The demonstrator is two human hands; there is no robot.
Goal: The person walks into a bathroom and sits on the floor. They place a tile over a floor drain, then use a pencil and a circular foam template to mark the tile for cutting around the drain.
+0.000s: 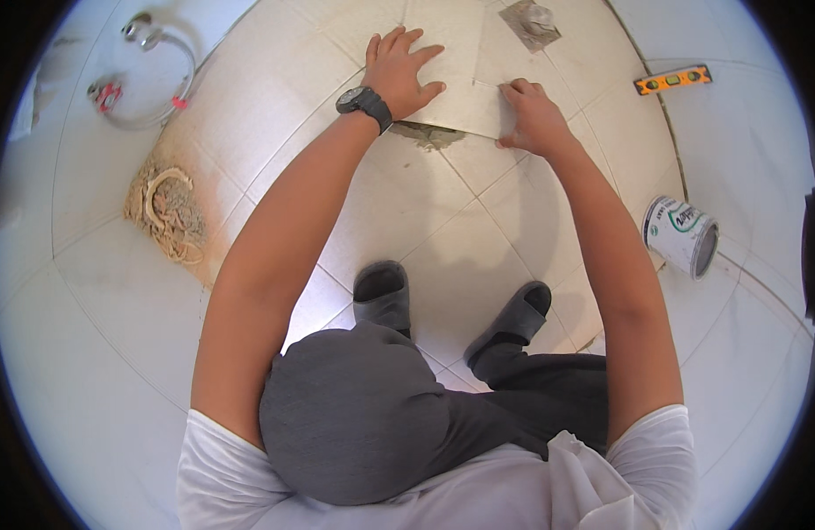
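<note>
A cream floor tile (465,102) lies ahead of me, its near edge beside a rough grey patch (429,134) in the floor. On the tile's left part rests my left hand (397,75), palm down with fingers spread; a black watch is on that wrist. My right hand (533,122) closes on the tile's right edge, thumb at the near corner and fingers farther up. How far the tile stands off the floor is hard to tell. Beyond it is a broken grey hole (531,25) with a pale crumpled piece in it.
At right, a white and grey can (681,237) lies tilted by the wall, with an orange spirit level (673,80) farther up. Left are a pit of rubble (167,212) and a flexible hose (193,75) with metal fittings. My sandalled feet (382,296) stand on the tiled floor.
</note>
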